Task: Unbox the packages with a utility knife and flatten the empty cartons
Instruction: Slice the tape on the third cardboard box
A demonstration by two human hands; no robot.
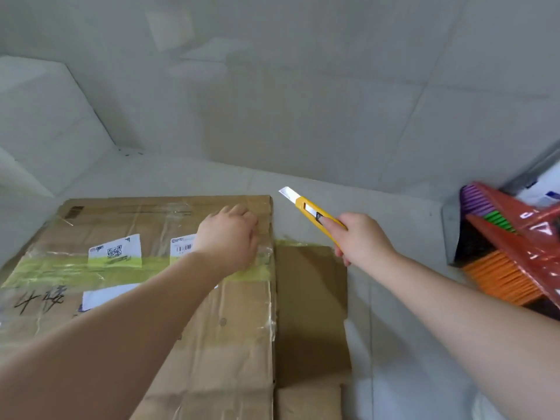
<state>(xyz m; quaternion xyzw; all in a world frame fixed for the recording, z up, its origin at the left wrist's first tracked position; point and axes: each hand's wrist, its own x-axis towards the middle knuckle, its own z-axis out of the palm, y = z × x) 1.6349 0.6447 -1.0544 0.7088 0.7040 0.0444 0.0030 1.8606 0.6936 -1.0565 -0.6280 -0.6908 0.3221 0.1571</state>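
The taped cardboard carton (136, 298) lay on the tiled floor (378, 298), its top still sealed with yellow-green tape (60, 269) and shipping labels (116, 250). Your left hand (228, 237) rested near the carton's far right corner, fingers curled down onto the clear tape at the edge. Your right hand (362, 237) gripped the yellow utility knife (315, 215) just beyond that edge, blade out, clear of the cardboard. Colourful brooms (509, 253) leaned at the floor's right edge.

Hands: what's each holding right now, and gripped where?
Right hand grips the yellow utility knife by its handle, blade out. Left hand rests on the carton, holding nothing.
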